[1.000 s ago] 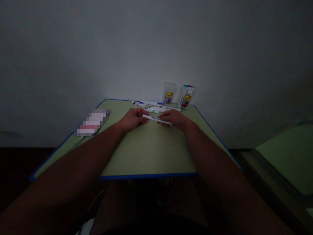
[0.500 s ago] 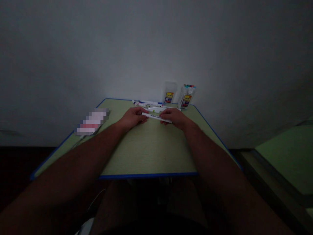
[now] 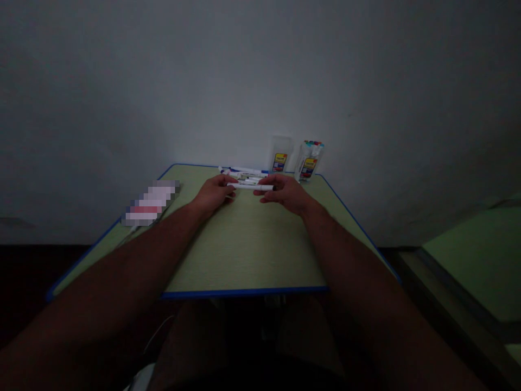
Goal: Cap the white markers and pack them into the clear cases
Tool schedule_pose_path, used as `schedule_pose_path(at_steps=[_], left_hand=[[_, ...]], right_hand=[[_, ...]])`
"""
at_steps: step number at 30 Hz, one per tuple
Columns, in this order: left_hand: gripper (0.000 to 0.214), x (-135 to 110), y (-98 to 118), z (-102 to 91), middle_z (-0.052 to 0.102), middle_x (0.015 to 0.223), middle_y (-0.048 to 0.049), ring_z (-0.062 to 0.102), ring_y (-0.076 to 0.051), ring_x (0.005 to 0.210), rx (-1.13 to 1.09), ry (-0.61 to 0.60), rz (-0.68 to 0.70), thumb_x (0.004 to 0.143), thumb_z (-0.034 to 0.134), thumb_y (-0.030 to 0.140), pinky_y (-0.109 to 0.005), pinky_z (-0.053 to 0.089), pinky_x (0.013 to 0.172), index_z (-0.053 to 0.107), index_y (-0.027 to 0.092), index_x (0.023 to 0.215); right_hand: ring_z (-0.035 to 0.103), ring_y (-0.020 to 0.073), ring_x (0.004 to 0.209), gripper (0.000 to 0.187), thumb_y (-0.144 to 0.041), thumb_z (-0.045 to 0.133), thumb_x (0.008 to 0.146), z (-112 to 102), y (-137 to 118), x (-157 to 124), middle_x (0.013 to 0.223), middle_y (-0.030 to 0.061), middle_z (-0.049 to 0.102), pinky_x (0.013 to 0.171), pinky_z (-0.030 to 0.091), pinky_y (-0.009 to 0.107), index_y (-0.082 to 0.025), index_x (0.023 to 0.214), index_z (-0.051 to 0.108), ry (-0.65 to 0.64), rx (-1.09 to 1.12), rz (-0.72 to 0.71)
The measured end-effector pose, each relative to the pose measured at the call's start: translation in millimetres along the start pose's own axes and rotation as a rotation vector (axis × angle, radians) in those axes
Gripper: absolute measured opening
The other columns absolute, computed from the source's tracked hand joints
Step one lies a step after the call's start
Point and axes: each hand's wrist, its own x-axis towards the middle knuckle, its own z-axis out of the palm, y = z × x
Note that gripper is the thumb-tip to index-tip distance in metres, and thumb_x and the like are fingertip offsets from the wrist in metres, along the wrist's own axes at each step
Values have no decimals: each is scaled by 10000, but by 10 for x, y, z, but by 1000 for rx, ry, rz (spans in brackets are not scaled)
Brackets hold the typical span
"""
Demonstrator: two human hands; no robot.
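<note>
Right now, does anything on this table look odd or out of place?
Mildly: several white markers lie loose and askew at the back of the table, while others stand in a clear plastic case. Nothing looks spilled; it's too dim to judge damage.

A slim white marker (image 3: 246, 187), dark at its right tip, held lengthwise left to right, far centre.

Dim feed. Most light I get is on the wall (image 3: 228, 125) just behind the table (image 3: 244, 250), fading outward; I can't place the source. Below the table, near black. Wide lens stretches the forearms (image 3: 142, 277) nearest me. Print on the pen (image 3: 247, 187) above the table too soft to read. Mosaic blocks hide the slab (image 3: 150, 203), table's left.
</note>
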Motion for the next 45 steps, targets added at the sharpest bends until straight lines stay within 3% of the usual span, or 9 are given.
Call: schedule_pose_path(at_steps=[9, 13, 18, 23, 32, 40, 45], left_hand=[[136, 14, -23, 16, 636, 710, -16, 602, -125, 591, -9, 20, 0, 736, 672, 94, -247, 508, 546, 668, 174, 845], [126, 7, -22, 18, 628, 682, -8, 590, -117, 570, 27, 45, 42, 763, 662, 101, -241, 501, 540, 671, 175, 866], [113, 37, -44, -1, 614, 638, 9, 559, -106, 520, 112, 68, 140, 784, 652, 122, -245, 493, 531, 673, 170, 884], [132, 22, -34, 18, 591, 607, 23, 537, -100, 512, 102, 35, 250, 745, 711, 170, -237, 477, 521, 688, 162, 875], [229, -14, -19, 48, 630, 680, 11, 551, -102, 563, 75, -75, 334, 652, 789, 211, -251, 482, 562, 705, 161, 859], [205, 3, -33, 45, 626, 671, 7, 538, -106, 563, 95, -46, 315, 645, 780, 181, -256, 454, 553, 703, 173, 834], [189, 23, -46, 18, 613, 632, 13, 534, -106, 538, 93, -18, 280, 663, 750, 167, -251, 434, 534, 697, 167, 844]], right_hand=[[717, 216, 979, 361, -115, 828, 623, -23, 25, 11, 992, 67, 729, 791, 624, 343, -170, 959, 709, 4, 11, -16], [718, 176, 852, 334, -96, 797, 668, -68, 51, 48, 935, 67, 734, 739, 632, 319, -166, 991, 746, 97, -29, 8], [623, 107, 673, 360, -56, 766, 692, -129, 89, 84, 820, 30, 713, 621, 618, 269, -192, 1025, 777, 222, -212, 38], [588, 99, 609, 330, -43, 737, 701, -156, 128, 108, 787, 34, 699, 553, 585, 247, -166, 1003, 788, 297, -327, 87], [573, 82, 511, 341, -34, 729, 688, -156, 131, 97, 719, 8, 698, 504, 518, 217, -163, 999, 779, 293, -415, 141], [568, 82, 511, 315, -26, 717, 701, -152, 120, 82, 711, 13, 689, 508, 526, 221, -156, 983, 772, 278, -414, 135], [608, 106, 618, 277, -59, 715, 724, -147, 117, 83, 765, 34, 706, 578, 579, 252, -155, 976, 778, 261, -331, 74]])
